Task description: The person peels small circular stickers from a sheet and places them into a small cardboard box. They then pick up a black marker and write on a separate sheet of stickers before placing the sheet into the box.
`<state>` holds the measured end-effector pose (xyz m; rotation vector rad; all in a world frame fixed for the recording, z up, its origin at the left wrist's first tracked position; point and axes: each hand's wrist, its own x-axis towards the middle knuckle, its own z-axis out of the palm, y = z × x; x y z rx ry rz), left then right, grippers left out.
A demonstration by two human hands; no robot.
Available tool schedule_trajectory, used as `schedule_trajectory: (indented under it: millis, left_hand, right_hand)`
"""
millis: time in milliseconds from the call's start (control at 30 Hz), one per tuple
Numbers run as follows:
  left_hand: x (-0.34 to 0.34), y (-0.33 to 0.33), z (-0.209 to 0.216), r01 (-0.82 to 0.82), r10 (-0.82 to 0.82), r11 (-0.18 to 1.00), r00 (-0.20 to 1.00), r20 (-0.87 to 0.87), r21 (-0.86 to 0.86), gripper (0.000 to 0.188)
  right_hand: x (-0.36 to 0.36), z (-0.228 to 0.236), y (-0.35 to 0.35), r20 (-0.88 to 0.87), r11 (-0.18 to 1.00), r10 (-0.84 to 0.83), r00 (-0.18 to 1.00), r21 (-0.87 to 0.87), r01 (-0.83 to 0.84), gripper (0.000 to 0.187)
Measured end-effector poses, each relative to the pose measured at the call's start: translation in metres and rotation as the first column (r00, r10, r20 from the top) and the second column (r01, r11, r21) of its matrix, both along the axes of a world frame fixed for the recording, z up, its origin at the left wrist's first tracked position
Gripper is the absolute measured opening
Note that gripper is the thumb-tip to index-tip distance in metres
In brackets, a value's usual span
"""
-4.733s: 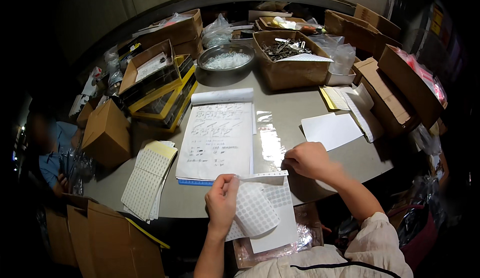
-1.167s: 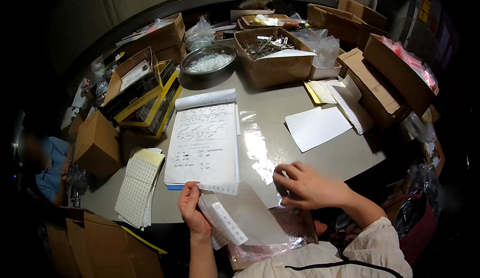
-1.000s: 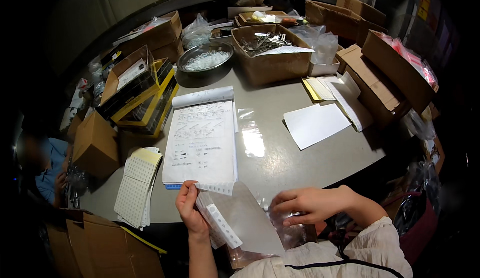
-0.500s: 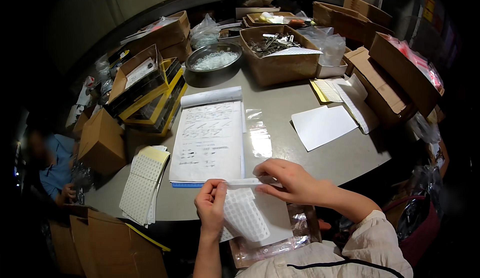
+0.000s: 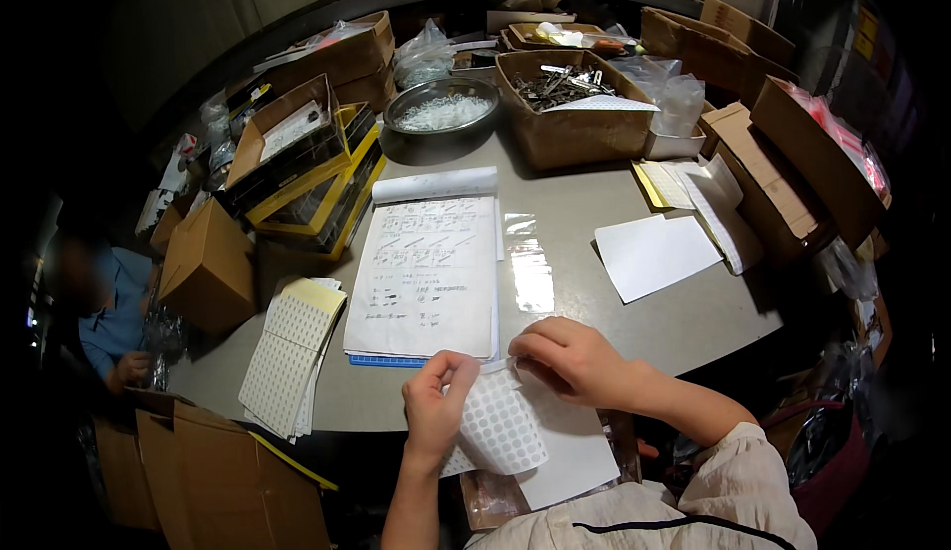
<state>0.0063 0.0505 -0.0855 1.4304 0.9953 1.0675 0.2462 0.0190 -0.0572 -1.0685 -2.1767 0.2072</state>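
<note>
A sticker sheet [image 5: 500, 421] with rows of pale grey round dots hangs curled in front of me, close to the table's near edge. My left hand [image 5: 438, 406] pinches its upper left corner between thumb and fingers. A plain white sheet [image 5: 573, 459] lies behind the dotted one and reaches lower to the right. At the top edge of these sheets my right hand [image 5: 577, 360] is closed, fingertips pressed together. Its palm and fingers partly cover that edge, so which layer it grips is hard to see. Beneath the sheets, clear plastic packaging [image 5: 493, 502] shows over my lap.
Beyond my hands lies a handwritten notepad [image 5: 421, 302], with clear plastic sleeves [image 5: 530, 273] beside it. Sticker sheets [image 5: 287, 357] are stacked at left, white paper [image 5: 659, 258] at right. Farther back stand a metal bowl [image 5: 396, 126] and a carton of metal pieces [image 5: 575, 144]. A co-worker [image 5: 119, 302] sits left.
The view has shifted slightly, moving the table rightward in it. The pale strip stretched between my hands has turned out of sight, and the dotted sheet's face now shows more fully.
</note>
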Motion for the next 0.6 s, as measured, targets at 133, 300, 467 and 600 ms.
schedule_trajectory:
  millis: [133, 300, 467, 600]
  left_hand:
    - [-0.002, 0.001, 0.001, -0.018, 0.016, 0.999, 0.997, -0.081, -0.027, 0.015]
    - [0.0, 0.002, 0.005, -0.016, 0.016, 1.0, 0.99, -0.142, 0.0, 0.016]
    - [0.001, 0.002, 0.009, -0.013, 0.009, 1.0, 0.983, -0.184, -0.02, 0.017]
    - [0.001, 0.002, 0.008, -0.011, 0.007, 1.0, 0.982, -0.187, -0.022, 0.018]
  right_hand:
    - [-0.003, 0.004, 0.003, 0.174, 0.985, -0.014, 0.985, 0.174, -0.017, 0.028]
    - [0.004, 0.005, 0.001, 0.325, 0.932, -0.015, 0.946, 0.346, -0.105, 0.04]
    - [0.007, 0.008, -0.001, 0.455, 0.898, -0.011, 0.891, 0.396, -0.191, 0.025]
    - [0.011, 0.013, -0.002, 0.48, 0.861, 0.102, 0.871, 0.396, -0.319, 0.019]
